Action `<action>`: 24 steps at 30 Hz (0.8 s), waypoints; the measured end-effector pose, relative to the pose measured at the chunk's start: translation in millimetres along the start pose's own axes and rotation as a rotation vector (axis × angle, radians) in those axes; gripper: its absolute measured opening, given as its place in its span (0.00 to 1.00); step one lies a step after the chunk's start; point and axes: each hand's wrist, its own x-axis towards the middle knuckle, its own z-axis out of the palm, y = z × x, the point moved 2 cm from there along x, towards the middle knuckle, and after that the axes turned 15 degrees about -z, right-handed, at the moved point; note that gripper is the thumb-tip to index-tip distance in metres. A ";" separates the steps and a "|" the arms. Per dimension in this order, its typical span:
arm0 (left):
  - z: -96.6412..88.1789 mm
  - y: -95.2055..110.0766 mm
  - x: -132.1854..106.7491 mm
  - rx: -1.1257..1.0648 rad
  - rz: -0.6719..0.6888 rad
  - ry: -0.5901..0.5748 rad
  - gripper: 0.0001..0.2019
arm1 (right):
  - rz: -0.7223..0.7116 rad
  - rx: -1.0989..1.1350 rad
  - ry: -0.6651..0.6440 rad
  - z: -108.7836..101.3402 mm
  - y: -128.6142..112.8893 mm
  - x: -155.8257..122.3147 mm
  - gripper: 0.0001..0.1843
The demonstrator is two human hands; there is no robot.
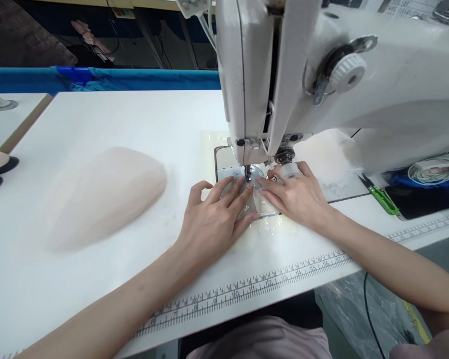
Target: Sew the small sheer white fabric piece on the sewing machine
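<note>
The sewing machine [256,75] stands over the needle plate [224,158], with its presser foot [248,174] down between my two hands. My left hand [219,214] lies palm down just left of the foot, fingers stretched out and apart, tips close to it. From the right, my right hand [295,197] rests with spread fingers by the foot, next to a small white roll [290,170]. Clear film [268,225] covers the plate's surroundings. Whether a thin piece lies under my fingertips cannot be made out.
A pale, sheer fabric piece [112,199] lies on the white table [187,119] at left. More pale fabric [327,157] is behind my right hand. Green-handled scissors [382,198], a dark phone [419,202] and a coiled cable [436,170] lie at right. A printed ruler [243,293] follows the front edge.
</note>
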 end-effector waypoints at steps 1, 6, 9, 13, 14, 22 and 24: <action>-2.1 0.4 -0.2 -0.011 0.007 0.000 0.19 | -0.001 0.012 0.022 -2.7 1.1 -1.4 0.16; -31.2 5.8 -5.7 -0.145 0.043 -0.086 0.16 | -0.064 0.348 0.015 -24.2 7.7 -8.0 0.13; -42.1 11.9 -12.9 -0.186 0.044 -0.310 0.18 | -0.085 0.620 -0.175 -32.2 8.1 -8.6 0.14; -32.3 16.5 -16.0 -0.021 0.063 -0.294 0.10 | -0.031 0.740 -0.218 -31.0 5.1 -6.8 0.06; -27.7 16.2 -14.4 0.007 0.067 -0.259 0.11 | -0.001 0.741 -0.198 -29.2 4.3 -6.5 0.07; -18.3 2.4 12.7 -0.355 -0.177 -0.376 0.14 | 0.094 0.822 -0.112 -23.2 1.8 -6.0 0.16; -21.7 -0.2 18.4 -0.412 -0.210 -0.390 0.15 | 0.069 0.781 -0.091 -23.0 2.0 -5.8 0.15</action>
